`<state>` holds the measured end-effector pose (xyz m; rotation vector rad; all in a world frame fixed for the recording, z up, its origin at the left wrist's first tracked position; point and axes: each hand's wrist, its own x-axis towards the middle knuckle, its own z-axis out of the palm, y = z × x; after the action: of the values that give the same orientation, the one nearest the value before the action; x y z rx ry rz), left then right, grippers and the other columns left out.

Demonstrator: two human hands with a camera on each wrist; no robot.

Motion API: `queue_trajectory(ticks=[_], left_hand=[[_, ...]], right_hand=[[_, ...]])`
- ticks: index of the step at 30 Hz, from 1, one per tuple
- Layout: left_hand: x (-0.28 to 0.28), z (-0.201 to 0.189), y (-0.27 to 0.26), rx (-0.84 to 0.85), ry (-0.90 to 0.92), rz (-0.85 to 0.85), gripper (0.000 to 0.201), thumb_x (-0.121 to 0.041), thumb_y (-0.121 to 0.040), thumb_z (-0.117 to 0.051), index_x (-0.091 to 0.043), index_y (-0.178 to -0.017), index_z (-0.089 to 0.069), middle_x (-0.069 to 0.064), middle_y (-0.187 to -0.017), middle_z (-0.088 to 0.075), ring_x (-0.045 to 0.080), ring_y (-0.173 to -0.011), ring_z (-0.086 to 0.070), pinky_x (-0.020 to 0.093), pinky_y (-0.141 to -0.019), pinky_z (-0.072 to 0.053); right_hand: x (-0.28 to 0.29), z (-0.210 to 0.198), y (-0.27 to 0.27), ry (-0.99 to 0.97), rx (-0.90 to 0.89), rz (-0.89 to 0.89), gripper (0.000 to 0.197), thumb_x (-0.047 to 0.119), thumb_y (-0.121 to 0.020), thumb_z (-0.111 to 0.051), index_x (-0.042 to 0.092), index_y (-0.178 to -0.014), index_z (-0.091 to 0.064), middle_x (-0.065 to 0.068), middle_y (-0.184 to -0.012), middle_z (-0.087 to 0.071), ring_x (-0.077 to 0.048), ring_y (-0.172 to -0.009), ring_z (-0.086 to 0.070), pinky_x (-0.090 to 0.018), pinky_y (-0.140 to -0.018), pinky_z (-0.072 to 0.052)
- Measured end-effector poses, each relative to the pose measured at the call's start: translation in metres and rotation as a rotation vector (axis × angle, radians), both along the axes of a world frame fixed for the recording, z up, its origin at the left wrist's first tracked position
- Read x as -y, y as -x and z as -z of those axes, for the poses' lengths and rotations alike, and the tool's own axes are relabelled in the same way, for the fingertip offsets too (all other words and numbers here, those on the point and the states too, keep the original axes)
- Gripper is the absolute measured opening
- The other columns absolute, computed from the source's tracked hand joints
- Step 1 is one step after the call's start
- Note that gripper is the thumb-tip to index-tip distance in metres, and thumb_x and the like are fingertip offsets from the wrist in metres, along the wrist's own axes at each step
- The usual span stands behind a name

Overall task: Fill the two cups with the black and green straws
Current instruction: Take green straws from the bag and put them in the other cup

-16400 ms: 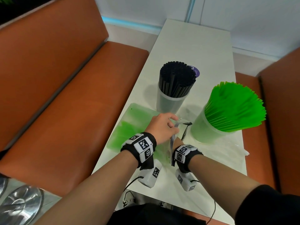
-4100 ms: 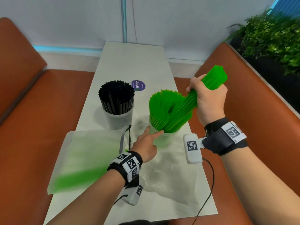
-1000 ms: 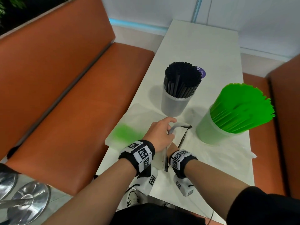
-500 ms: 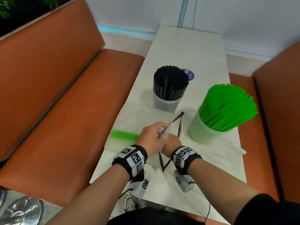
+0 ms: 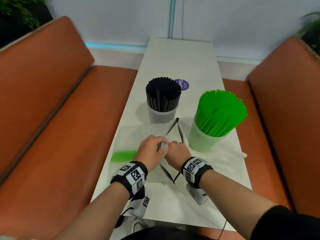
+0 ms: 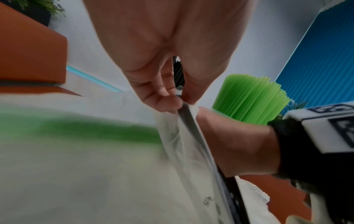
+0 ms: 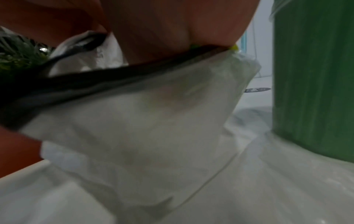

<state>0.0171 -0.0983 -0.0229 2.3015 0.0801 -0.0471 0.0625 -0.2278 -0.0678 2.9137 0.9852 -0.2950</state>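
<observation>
A last small bunch of green straws (image 5: 123,155) lies inside the frosted plastic bag (image 5: 138,134), flat on the white table (image 5: 180,54) at its left edge, well short of the bag's mouth. Both hands are working that mouth. The left hand (image 5: 151,154) pinches the dark zip strip (image 6: 188,119) between thumb and fingertips, plain to see in the left wrist view. The right hand (image 5: 176,155) meets it knuckle to knuckle; its fingers seem to go down into the opening, but whether they clamp the film or merely spread it I cannot tell.

Beyond the hands stand the two cups. The far cup (image 5: 161,115) is packed tight with black straws (image 5: 163,93); the near cup (image 5: 202,141), just right of the hands, carries a full fan of green straws (image 5: 220,113) leaning rightward. So the job looks nearly done, with only the bag's remainder left to move.

Those leftovers should be featherlight, stiff along their length, smooth and keen to roll or scatter. The best hold is probably around the middle of the bunch, squeezed just enough to keep it together. The bag is limp, slippery film, so the reinforced strip is the place to hold it open.

A purple sticker (image 5: 183,84) sits behind the black cup, and orange benches (image 5: 52,101) flank the table.
</observation>
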Motion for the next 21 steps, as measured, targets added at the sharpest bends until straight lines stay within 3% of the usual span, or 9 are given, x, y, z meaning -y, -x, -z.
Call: queue_trajectory(ticks=[3, 6, 10, 13, 16, 21], left_hand=[[0.007, -0.001, -0.003, 0.023, 0.032, 0.009, 0.025, -0.016, -0.09, -0.063, -0.029, -0.11, -0.072, -0.004, -0.094, -0.057, 0.009, -0.084, -0.052, 0.005, -0.07, -0.035], [0.014, 0.001, -0.001, 0.009, 0.016, 0.075, 0.026, -0.02, -0.092, -0.061, -0.029, -0.115, -0.07, -0.004, -0.095, -0.057, 0.011, -0.089, -0.053, 0.011, -0.078, -0.035], [0.017, 0.005, 0.003, 0.003, -0.028, 0.09, 0.02, -0.026, -0.097, -0.055, -0.028, -0.11, -0.071, 0.002, -0.098, -0.058, 0.018, -0.092, -0.056, 0.025, -0.087, -0.045], [0.013, 0.005, -0.002, -0.039, -0.092, 0.04, 0.023, -0.016, -0.096, -0.052, -0.022, -0.107, -0.072, 0.007, -0.102, -0.058, 0.025, -0.098, -0.058, 0.03, -0.088, -0.047], [0.007, 0.009, -0.007, -0.122, -0.148, 0.008, 0.035, -0.006, -0.093, -0.053, -0.021, -0.123, -0.066, 0.009, -0.114, -0.058, 0.026, -0.11, -0.055, 0.032, -0.098, -0.044], [0.0, 0.015, -0.01, -0.175, -0.116, 0.001, 0.04, -0.006, -0.093, -0.054, -0.023, -0.128, -0.061, 0.003, -0.111, -0.057, 0.022, -0.105, -0.056, 0.026, -0.092, -0.044]], right_hand=[[0.001, -0.004, 0.003, -0.064, -0.105, 0.088, 0.013, 0.003, -0.085, -0.041, 0.015, -0.084, -0.045, -0.001, -0.072, -0.049, -0.026, -0.072, -0.059, -0.033, -0.061, -0.039], [0.004, -0.003, 0.006, 0.023, -0.165, 0.091, 0.016, 0.006, -0.087, -0.042, 0.015, -0.074, -0.039, 0.0, -0.069, -0.052, -0.023, -0.065, -0.053, -0.033, -0.059, -0.041], [0.005, -0.011, 0.004, 0.161, -0.116, 0.052, 0.007, 0.007, -0.09, -0.047, 0.013, -0.091, -0.051, -0.006, -0.091, -0.064, -0.024, -0.072, -0.059, -0.033, -0.061, -0.042], [0.011, -0.018, -0.001, 0.228, -0.041, 0.049, 0.022, 0.008, -0.092, -0.048, 0.013, -0.111, -0.058, -0.007, -0.104, -0.064, -0.028, -0.093, -0.066, -0.033, -0.064, -0.04], [0.028, -0.024, -0.006, 0.209, -0.027, 0.094, 0.024, 0.01, -0.093, -0.047, 0.015, -0.114, -0.057, -0.008, -0.104, -0.063, -0.03, -0.093, -0.066, -0.034, -0.064, -0.041], [0.099, -0.031, -0.002, 0.154, -0.103, 0.191, 0.018, 0.017, -0.093, -0.051, 0.021, -0.108, -0.059, -0.006, -0.095, -0.061, -0.028, -0.084, -0.064, -0.033, -0.064, -0.046]])
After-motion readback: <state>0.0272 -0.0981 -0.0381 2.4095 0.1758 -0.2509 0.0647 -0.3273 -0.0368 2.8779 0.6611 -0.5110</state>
